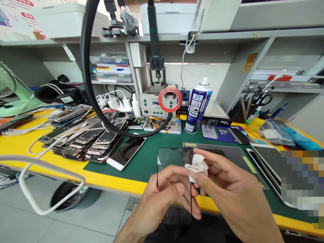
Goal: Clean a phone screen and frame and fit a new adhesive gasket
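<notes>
Head view: over the green mat [141, 165]'s near edge, the left hand [163, 192] grips a black-rimmed glass panel [170, 157]; the right hand [227, 185] pinches a crumpled white wipe [198, 165] at its border (light, even pressure probably suits such thin glass).

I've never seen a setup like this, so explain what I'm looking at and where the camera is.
There's no robot: these are a person's two bare hands, seen from a camera worn on their head, looking forward and down. The left hand holds a thin clear panel with a black border; the right hand pinches a crumpled white wipe at the panel's edge. The yellow bench carries a green mat with a white-edged phone on it, stacked phone-like panels at left, and a blue spray can toward the back.
</notes>
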{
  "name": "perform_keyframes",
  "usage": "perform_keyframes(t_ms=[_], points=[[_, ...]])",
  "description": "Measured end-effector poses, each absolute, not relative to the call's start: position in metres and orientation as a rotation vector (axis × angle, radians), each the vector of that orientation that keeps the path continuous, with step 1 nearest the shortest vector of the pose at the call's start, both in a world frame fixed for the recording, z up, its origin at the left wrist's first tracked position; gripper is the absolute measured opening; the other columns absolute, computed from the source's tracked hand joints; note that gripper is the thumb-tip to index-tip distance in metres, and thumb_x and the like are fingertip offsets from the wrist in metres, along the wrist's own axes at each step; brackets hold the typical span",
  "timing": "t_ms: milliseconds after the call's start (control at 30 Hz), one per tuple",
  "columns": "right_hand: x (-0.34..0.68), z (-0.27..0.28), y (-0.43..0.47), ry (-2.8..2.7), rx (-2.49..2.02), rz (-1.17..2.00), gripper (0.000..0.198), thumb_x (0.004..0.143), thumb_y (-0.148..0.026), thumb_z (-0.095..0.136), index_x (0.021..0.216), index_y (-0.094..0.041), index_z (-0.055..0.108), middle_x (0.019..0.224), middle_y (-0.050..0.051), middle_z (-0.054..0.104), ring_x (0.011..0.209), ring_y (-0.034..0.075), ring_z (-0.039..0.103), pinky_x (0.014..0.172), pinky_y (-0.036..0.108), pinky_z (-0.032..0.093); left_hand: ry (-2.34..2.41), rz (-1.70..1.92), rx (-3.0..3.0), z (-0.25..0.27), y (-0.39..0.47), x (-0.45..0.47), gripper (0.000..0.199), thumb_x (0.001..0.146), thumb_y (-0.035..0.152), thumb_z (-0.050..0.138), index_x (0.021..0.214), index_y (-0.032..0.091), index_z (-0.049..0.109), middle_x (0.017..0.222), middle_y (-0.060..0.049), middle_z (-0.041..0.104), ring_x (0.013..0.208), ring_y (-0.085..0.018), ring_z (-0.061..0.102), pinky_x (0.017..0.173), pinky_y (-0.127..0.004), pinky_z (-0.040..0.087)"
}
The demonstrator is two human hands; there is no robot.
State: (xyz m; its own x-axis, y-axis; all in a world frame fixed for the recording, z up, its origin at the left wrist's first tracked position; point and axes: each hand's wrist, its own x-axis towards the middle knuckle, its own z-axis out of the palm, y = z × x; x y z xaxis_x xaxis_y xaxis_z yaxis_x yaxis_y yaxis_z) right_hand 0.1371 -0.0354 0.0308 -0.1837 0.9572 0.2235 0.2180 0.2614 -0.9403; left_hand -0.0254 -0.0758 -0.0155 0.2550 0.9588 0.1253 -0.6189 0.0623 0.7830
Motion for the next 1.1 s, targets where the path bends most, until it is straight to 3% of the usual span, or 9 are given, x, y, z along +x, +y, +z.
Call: perform_keyframes(t_ms=[200, 433, 567, 667, 767, 900, 967, 1100], points=[[0.137, 0.032, -0.032, -1.770, -1.238, 1.080, 0.039, 0.078, -0.030, 0.070, 0.116, -0.023, 0.072, 0.080, 0.002, 0.077, 0.062, 0.017, 0.071, 0.055, 0.023, 0.057, 0.563, 1.207, 0.914, -0.014, -0.081, -0.025, 0.011, 0.096, 0.024, 0.061, 0.098, 0.013, 0.064, 0.091, -0.007, 0.068, 0.072, -0.021, 0.075, 0.073, -0.035, 0.057], [0.135, 0.031, -0.030, -1.693, -1.085, 1.341, 0.037, 0.083, -0.025, 0.070, 0.119, -0.026, 0.062, 0.079, -0.004, 0.071, 0.067, 0.014, 0.068, 0.058, 0.019, 0.054, 0.564, 1.163, 0.942, -0.020, -0.083, -0.030, 0.009, 0.098, 0.024, 0.059, 0.101, 0.016, 0.061, 0.093, -0.006, 0.068, 0.072, -0.022, 0.076, 0.072, -0.036, 0.056], [0.138, 0.035, -0.032, -1.785, -1.049, 1.353, 0.013, 0.092, -0.035, 0.066, 0.095, -0.023, 0.067, 0.074, -0.003, 0.070, 0.060, 0.012, 0.064, 0.057, 0.019, 0.052, 0.536, 1.149, 0.955, -0.019, -0.085, -0.032, 0.009, 0.097, 0.025, 0.060, 0.100, 0.016, 0.061, 0.090, -0.006, 0.069, 0.071, -0.022, 0.076, 0.071, -0.036, 0.057], [0.140, 0.038, -0.033, -1.839, -1.034, 1.285, 0.025, 0.095, -0.039, 0.062, 0.078, -0.021, 0.066, 0.062, -0.003, 0.066, 0.054, 0.011, 0.061, 0.052, 0.019, 0.047, 0.543, 1.132, 0.952, -0.018, -0.085, -0.033, 0.012, 0.096, 0.026, 0.063, 0.099, 0.015, 0.062, 0.090, -0.006, 0.068, 0.070, -0.022, 0.076, 0.069, -0.036, 0.058], [0.141, 0.038, -0.030, -1.832, -1.086, 1.252, 0.035, 0.097, -0.045, 0.058, 0.073, -0.020, 0.066, 0.052, -0.002, 0.063, 0.049, 0.012, 0.059, 0.048, 0.020, 0.046, 0.575, 1.112, 0.942, -0.017, -0.085, -0.034, 0.014, 0.095, 0.026, 0.063, 0.099, 0.013, 0.064, 0.090, -0.008, 0.068, 0.069, -0.022, 0.076, 0.068, -0.036, 0.058], [0.151, 0.039, -0.023, -1.674, -1.210, 1.062, 0.030, 0.089, -0.049, 0.069, 0.085, -0.020, 0.076, 0.057, 0.000, 0.066, 0.050, 0.015, 0.060, 0.048, 0.023, 0.049, 0.608, 1.082, 0.914, -0.017, -0.088, -0.033, 0.012, 0.095, 0.024, 0.063, 0.096, 0.013, 0.064, 0.086, -0.008, 0.070, 0.069, -0.023, 0.076, 0.067, -0.035, 0.058], [0.156, 0.043, -0.020, -1.673, -1.188, 0.981, 0.029, 0.087, -0.048, 0.071, 0.082, -0.021, 0.077, 0.063, 0.001, 0.066, 0.054, 0.016, 0.059, 0.048, 0.025, 0.047, 0.618, 1.064, 0.902, -0.017, -0.089, -0.032, 0.012, 0.095, 0.024, 0.063, 0.095, 0.013, 0.064, 0.084, -0.008, 0.070, 0.068, -0.022, 0.076, 0.066, -0.034, 0.057], [0.159, 0.057, -0.013, -1.953, -1.002, 0.986, 0.024, 0.091, -0.044, 0.067, 0.084, -0.023, 0.078, 0.083, 0.003, 0.066, 0.073, 0.017, 0.061, 0.056, 0.027, 0.045, 0.615, 1.029, 0.891, -0.019, -0.091, -0.031, 0.012, 0.093, 0.024, 0.065, 0.095, 0.012, 0.064, 0.085, -0.009, 0.070, 0.067, -0.022, 0.075, 0.065, -0.034, 0.056]])
